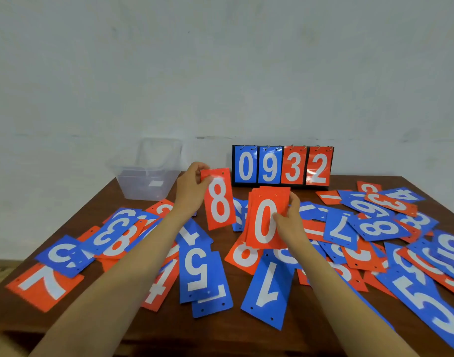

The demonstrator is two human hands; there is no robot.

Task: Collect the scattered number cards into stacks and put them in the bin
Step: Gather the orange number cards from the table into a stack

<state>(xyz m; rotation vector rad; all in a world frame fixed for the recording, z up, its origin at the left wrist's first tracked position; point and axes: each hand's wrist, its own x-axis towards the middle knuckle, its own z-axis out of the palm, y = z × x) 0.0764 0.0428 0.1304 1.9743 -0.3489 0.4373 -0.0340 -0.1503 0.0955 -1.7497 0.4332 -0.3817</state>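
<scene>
Dozens red/blue cards (197,271), white nos., punched holes.

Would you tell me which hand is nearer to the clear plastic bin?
Left. The left hand, holding the red 8 card, is just right of the bin; the right hand, gripping the red stack, is farther right.
</scene>
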